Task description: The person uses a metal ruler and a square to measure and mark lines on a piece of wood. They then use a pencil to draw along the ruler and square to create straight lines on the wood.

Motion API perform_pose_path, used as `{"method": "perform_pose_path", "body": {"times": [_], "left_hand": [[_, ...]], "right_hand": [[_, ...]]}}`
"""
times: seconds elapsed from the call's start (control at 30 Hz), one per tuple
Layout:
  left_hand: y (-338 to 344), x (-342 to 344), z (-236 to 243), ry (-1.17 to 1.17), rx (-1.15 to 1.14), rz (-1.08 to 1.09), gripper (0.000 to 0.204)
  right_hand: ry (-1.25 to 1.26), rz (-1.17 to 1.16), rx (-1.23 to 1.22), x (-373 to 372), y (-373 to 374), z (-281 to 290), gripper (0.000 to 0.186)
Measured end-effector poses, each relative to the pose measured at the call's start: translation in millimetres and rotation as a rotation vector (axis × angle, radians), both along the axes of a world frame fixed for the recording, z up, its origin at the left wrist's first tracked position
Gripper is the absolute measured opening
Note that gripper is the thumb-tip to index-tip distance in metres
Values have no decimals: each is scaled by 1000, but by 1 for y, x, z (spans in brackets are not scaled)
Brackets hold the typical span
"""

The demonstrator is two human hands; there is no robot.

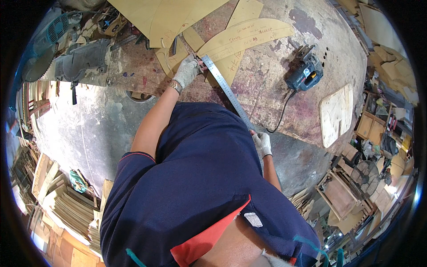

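A long steel ruler [227, 89] slants from the yellowish templates on the workbench down toward my body. My left hand [187, 72], in a pale work glove, has its fingers closed at the ruler's far end, fingertips against its edge. Low on the right, my gloved right hand [262, 143] grips the near end, close to my shirt. Under the ruler's far end lies a curved template [249, 38] with handwritten marks. Other flat template pieces [173, 20] overlap it and stretch to the far edge of view.
A corded jigsaw [304, 75] rests on the workbench [271, 100] to the right, near a pale board with a slot [336, 115]. At the far left is a saw with a toothed round blade [39, 66]. Stacked wood strips [71, 213] fill the lower left; a fan [364, 175] stands right.
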State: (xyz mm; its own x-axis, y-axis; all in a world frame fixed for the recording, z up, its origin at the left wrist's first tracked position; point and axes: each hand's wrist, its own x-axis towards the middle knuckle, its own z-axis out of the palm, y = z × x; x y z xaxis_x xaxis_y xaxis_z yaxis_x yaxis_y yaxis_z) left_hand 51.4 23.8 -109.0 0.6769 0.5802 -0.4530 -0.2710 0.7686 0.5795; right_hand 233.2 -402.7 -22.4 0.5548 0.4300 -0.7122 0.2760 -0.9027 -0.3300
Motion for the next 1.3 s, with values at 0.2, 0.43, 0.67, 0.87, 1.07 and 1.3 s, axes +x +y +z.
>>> {"method": "perform_pose_path", "body": {"times": [0.2, 0.43, 0.67, 0.87, 1.07, 1.3], "left_hand": [[-6, 10, 8, 151, 150, 7, 41], [-12, 19, 17, 333, 203, 72, 33], [-13, 25, 14, 415, 174, 113, 28], [-12, 29, 28, 429, 163, 105, 46], [-12, 27, 31, 469, 118, 112, 51], [-12, 30, 28, 482, 130, 133, 42]], "right_hand": [[-84, 58, 2, 0, -2, 1, 61], [-141, 29, 41, -6, -2, 6, 62], [-31, 17, 18, 6, -7, 5, 66], [-54, -5, 22, 5, -7, 5, 64], [-78, -41, 34, -1, 1, 16, 62], [-34, -37, 34, -1, 0, 16, 55]]}}
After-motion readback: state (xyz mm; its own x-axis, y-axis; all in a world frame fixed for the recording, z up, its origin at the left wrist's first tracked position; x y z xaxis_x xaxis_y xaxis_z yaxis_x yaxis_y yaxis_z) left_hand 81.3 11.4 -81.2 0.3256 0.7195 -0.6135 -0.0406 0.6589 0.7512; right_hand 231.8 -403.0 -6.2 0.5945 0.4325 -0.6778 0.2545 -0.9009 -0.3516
